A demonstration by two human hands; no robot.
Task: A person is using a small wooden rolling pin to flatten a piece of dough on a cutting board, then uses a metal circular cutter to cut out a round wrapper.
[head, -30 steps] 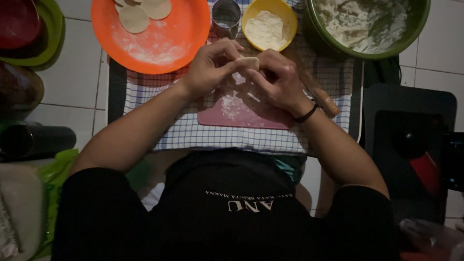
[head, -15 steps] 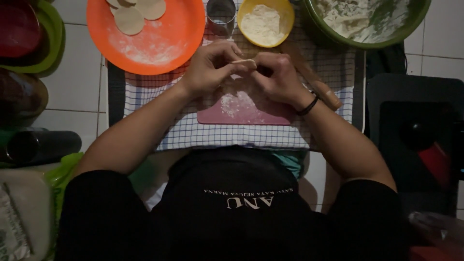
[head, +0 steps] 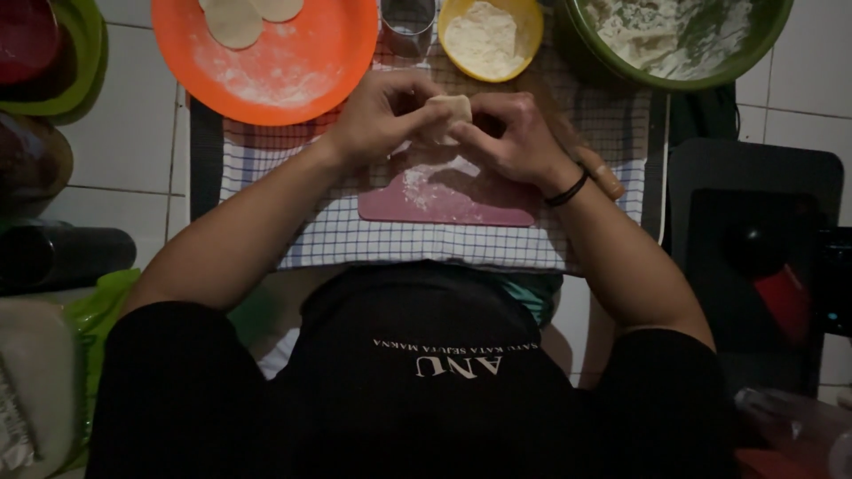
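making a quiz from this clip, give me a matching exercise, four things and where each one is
Things:
1. orange plate
2. yellow bowl
3. pink board
4. dough piece

Places:
a. under both hands on the checked cloth
b. pinched between left hand and right hand
c. far left, holding flat dough rounds
d. far middle, filled with flour

Pairs: 1-c, 2-d, 3-a, 4-b
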